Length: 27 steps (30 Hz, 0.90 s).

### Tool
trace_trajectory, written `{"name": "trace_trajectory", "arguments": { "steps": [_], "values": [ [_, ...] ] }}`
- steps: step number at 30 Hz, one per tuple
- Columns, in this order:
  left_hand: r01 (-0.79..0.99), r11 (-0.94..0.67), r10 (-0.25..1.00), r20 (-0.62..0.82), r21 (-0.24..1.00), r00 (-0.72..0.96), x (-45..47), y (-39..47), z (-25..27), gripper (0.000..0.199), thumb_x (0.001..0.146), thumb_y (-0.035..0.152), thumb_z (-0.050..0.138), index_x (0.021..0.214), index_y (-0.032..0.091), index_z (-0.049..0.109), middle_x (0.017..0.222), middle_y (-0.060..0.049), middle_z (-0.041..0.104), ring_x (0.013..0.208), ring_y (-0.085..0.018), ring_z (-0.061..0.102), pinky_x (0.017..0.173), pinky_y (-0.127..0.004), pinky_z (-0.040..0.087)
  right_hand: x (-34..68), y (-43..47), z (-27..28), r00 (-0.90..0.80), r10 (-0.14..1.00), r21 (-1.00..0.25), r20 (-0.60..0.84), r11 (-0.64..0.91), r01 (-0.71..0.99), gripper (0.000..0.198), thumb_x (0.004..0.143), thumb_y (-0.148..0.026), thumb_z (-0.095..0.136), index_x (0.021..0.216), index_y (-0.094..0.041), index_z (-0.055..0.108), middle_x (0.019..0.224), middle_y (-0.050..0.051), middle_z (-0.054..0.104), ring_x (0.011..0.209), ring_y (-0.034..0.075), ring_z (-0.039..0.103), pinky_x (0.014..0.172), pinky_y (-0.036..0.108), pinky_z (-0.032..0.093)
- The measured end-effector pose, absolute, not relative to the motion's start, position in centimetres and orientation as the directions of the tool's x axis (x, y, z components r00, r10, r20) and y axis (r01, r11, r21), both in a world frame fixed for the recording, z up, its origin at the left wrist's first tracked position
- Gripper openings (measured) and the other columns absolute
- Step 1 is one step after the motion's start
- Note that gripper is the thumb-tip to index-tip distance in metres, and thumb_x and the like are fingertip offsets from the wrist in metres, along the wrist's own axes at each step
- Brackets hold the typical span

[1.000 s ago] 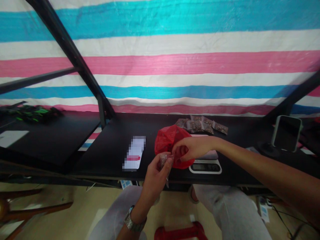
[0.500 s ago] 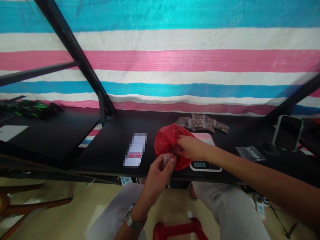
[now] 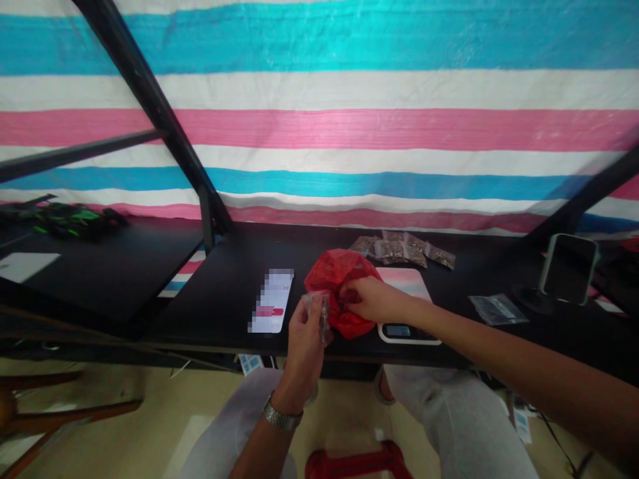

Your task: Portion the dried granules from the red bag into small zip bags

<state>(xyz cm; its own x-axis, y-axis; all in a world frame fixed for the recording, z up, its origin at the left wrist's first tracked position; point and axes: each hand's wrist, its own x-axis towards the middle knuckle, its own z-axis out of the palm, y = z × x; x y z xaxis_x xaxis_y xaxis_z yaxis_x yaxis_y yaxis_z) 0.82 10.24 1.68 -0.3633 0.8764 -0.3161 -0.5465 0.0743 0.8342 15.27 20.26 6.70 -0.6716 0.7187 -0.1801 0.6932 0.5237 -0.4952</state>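
A small clear plastic bag (image 3: 325, 320) is pinched between the thumb and fingers of my left hand (image 3: 302, 340), in front of the red plastic bag (image 3: 335, 267). My right hand (image 3: 368, 299) reaches into the mouth of the red bag with its fingers drawn together; what they hold, if anything, is hidden. Just right of the red bag, partly under my right forearm, lies a white kitchen scale (image 3: 387, 332) with a small display. Behind them rests a group of filled small bags (image 3: 394, 250) with brownish contents.
A phone with a lit screen (image 3: 275, 299) lies left of the red bag. To the right are flat clear bags (image 3: 497, 309) and a phone on a stand (image 3: 570, 269). Black metal posts (image 3: 164, 113) flank the black table (image 3: 210, 313). A red stool (image 3: 349, 464) stands below.
My left hand has moved slightly left and up, turning the small bag more upright. My right hand has shifted a little at the red bag's mouth, its fingers drawn closer together.
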Motion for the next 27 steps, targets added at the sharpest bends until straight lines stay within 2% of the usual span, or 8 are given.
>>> {"name": "trace_trajectory", "arguments": {
  "steps": [4, 8, 15, 22, 27],
  "values": [
    [-0.549, -0.059, 0.877, -0.220, 0.834, -0.427, -0.2, 12.1, 1.8, 0.064, 0.061, 0.068, 0.095, 0.096, 0.020, 0.069, 0.075, 0.007, 0.060, 0.055, -0.005, 0.050, 0.045, -0.016, 0.042, 14.0, 22.1, 6.0, -0.649, 0.753, -0.523, -0.105, 0.513, 0.680, 0.026, 0.089, -0.003, 0.068, 0.108, -0.016, 0.080, 0.103, 0.007, 0.084, 0.089, 0.018, 0.077, 0.079, 0.023, 0.053],
    [-0.554, -0.149, 0.861, -0.168, 0.819, -0.480, -0.9, 14.0, 1.5, 0.060, 0.063, 0.064, 0.095, 0.095, 0.020, 0.069, 0.076, 0.007, 0.061, 0.055, -0.005, 0.050, 0.047, -0.017, 0.042, 12.7, 24.7, 5.7, -0.684, 0.727, -0.514, -0.058, 0.566, 0.645, 0.026, 0.090, -0.001, 0.068, 0.109, -0.015, 0.079, 0.111, 0.009, 0.084, 0.099, 0.020, 0.078, 0.086, 0.024, 0.054],
    [-0.583, -0.135, 0.853, -0.205, 0.801, -0.480, -0.1, 14.3, 0.9, 0.058, 0.063, 0.060, 0.096, 0.097, 0.020, 0.070, 0.092, 0.002, 0.073, 0.076, -0.010, 0.066, 0.064, -0.020, 0.053, 12.6, 26.2, 5.2, -0.696, 0.718, -0.381, -0.003, 0.643, 0.665, 0.030, 0.092, -0.011, 0.075, 0.121, -0.014, 0.076, 0.120, 0.015, 0.081, 0.114, 0.027, 0.075, 0.096, 0.032, 0.053],
    [-0.636, -0.154, 0.834, -0.246, 0.756, -0.495, 0.0, 14.6, 0.9, 0.055, 0.065, 0.057, 0.095, 0.094, 0.021, 0.066, 0.082, 0.006, 0.066, 0.064, -0.008, 0.059, 0.054, -0.020, 0.046, 13.2, 25.2, 5.3, -0.689, 0.725, -0.450, -0.010, 0.612, 0.651, 0.021, 0.090, -0.012, 0.077, 0.111, -0.014, 0.076, 0.113, 0.012, 0.082, 0.105, 0.024, 0.076, 0.094, 0.031, 0.053],
    [-0.525, -0.188, 0.810, -0.172, 0.830, -0.561, -0.5, 14.8, 0.2, 0.048, 0.071, 0.055, 0.093, 0.091, 0.019, 0.067, 0.080, 0.005, 0.064, 0.067, -0.007, 0.057, 0.056, -0.018, 0.042, 12.6, 25.1, 5.7, -0.546, 0.837, -0.291, -0.017, 0.519, 0.804, 0.036, 0.097, -0.026, 0.073, 0.130, -0.012, 0.070, 0.133, 0.020, 0.075, 0.121, 0.031, 0.073, 0.101, 0.036, 0.053]
  ]
}}
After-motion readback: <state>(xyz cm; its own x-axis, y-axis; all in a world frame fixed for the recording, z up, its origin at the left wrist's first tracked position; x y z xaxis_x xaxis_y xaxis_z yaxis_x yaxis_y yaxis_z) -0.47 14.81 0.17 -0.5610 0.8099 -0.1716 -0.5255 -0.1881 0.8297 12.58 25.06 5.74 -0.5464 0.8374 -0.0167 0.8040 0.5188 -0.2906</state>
